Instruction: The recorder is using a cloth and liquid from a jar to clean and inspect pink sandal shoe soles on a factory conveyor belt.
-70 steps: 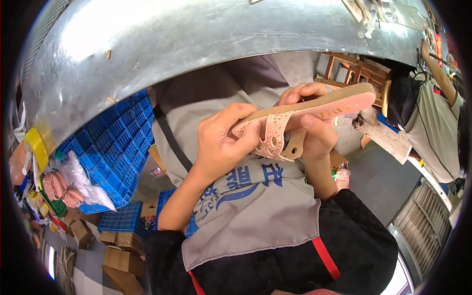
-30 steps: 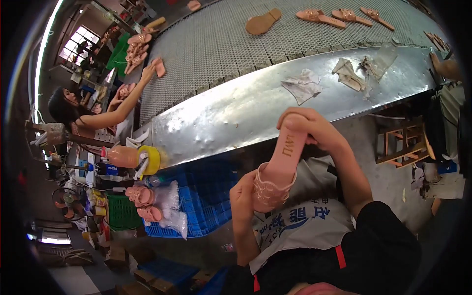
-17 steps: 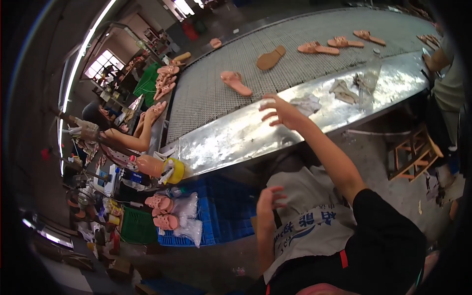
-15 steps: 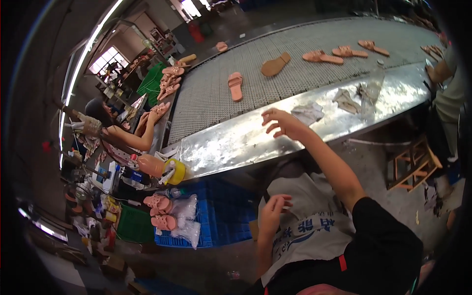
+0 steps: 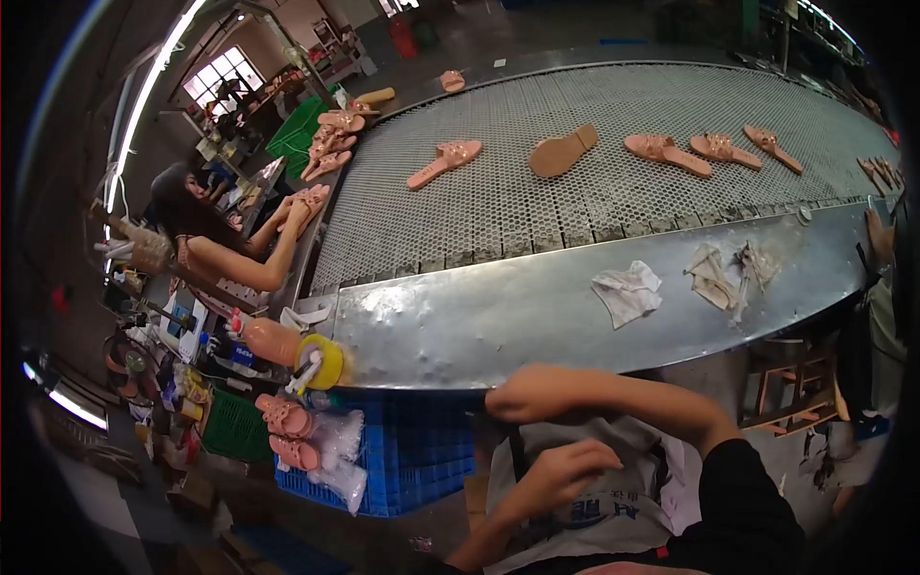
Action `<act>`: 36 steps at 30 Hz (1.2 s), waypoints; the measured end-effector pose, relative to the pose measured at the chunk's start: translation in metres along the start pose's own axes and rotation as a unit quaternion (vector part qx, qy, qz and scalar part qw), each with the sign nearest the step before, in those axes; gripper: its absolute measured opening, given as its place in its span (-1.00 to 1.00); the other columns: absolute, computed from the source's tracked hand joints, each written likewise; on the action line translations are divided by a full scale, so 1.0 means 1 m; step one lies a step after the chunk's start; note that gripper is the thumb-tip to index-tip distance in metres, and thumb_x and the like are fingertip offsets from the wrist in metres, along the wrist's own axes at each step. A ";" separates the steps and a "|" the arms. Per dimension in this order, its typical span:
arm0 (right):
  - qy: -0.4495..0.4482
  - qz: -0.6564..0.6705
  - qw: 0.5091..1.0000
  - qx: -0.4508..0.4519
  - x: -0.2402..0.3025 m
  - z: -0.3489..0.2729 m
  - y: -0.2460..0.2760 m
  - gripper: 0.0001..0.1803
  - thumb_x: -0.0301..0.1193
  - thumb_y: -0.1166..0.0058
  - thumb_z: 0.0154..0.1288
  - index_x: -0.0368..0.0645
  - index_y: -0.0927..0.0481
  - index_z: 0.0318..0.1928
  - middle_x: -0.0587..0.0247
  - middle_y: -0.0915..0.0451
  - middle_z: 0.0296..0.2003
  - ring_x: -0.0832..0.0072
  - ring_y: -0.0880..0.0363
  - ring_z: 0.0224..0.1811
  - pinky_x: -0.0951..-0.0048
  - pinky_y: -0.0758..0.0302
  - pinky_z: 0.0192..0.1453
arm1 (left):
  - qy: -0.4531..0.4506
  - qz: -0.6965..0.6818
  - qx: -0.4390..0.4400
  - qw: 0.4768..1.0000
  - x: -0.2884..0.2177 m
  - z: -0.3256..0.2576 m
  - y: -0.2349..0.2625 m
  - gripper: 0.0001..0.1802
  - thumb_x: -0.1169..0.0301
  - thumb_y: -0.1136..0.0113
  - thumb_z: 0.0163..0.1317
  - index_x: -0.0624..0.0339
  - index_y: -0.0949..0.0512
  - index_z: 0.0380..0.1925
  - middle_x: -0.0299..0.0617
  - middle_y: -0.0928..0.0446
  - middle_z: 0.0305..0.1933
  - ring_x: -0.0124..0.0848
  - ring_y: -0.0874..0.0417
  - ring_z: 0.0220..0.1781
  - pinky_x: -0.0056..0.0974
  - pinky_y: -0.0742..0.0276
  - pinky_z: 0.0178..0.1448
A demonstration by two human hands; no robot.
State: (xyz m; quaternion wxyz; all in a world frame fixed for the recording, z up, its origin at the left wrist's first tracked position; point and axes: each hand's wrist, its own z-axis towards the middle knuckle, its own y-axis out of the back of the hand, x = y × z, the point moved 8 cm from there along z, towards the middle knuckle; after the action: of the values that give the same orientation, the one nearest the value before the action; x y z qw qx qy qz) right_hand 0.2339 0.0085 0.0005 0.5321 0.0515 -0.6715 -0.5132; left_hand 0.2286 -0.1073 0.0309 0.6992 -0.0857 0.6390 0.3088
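My right hand (image 5: 525, 393) hangs at the near edge of the metal ledge (image 5: 460, 335), its fingers turned under and out of sight. Below it, in front of the grey apron (image 5: 661, 517), my left hand (image 5: 575, 470) has its fingers stretched out to the right and holds nothing visible. Beyond the ledge, a wire mesh conveyor (image 5: 402, 225) carries several pink sandals. A sandal (image 5: 444, 164) lies right side up at left. Another sandal (image 5: 563, 151) shows its tan sole, and a further sandal (image 5: 668, 155) lies to its right.
Crumpled cloths (image 5: 628, 292) lie on the ledge. At its left end are a yellow tape roll (image 5: 328, 362) and a bottle of orange liquid (image 5: 270, 341). A blue crate (image 5: 422, 460) holds bagged sandals (image 5: 287, 417). A co-worker (image 5: 225, 249) handles a sandal at left; a wooden stool (image 5: 791, 388) stands at right.
My right hand has drawn back from over the ledge toward my body. The left hand has turned, fingers now pointing right. The left sandal lies further left and turned; the view has shifted.
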 end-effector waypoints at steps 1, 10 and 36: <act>0.012 -0.064 0.995 0.079 0.005 0.004 -0.009 -0.80 -0.34 -0.05 0.31 -0.14 -0.62 -0.16 0.12 -0.72 -0.32 0.02 -0.70 -0.32 0.02 -0.58 -0.26 | -0.051 0.013 0.036 0.998 -0.012 0.011 -0.003 -0.67 0.71 -0.17 0.15 0.26 -0.67 -0.08 -0.15 -0.66 -0.04 -0.22 -0.72 -0.09 -0.26 -0.64 0.01; 0.238 -0.129 0.952 0.140 -0.001 0.013 -0.066 -0.86 -0.32 -0.13 0.19 -0.07 -0.67 -0.44 0.17 -0.71 -0.47 0.13 -0.74 -0.35 0.06 -0.60 -0.33 | -0.173 0.185 0.057 0.966 -0.041 0.114 0.058 -0.71 0.55 -0.25 0.12 0.10 -0.69 -0.12 -0.22 -0.67 -0.11 -0.17 -0.71 -0.24 -0.19 -0.63 -0.24; 0.091 -0.087 0.936 0.329 0.006 -0.016 -0.004 -0.80 -0.35 -0.39 -0.03 -0.03 -0.83 -0.31 0.14 -0.80 -0.24 0.07 -0.78 -0.19 0.08 -0.68 -0.22 | 0.015 -0.035 -0.370 0.928 0.100 0.381 0.296 -0.77 0.37 -0.08 0.49 0.12 -0.51 0.08 -0.19 -0.64 -0.07 -0.41 -0.69 -0.04 -0.30 -0.73 -0.23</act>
State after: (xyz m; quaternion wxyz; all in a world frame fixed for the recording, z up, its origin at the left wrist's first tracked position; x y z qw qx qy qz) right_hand 0.2412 -0.0072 -0.0001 0.4976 0.3280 -0.7445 -0.3009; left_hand 0.3881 0.3566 0.0815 0.6181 -0.3654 0.4865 0.4978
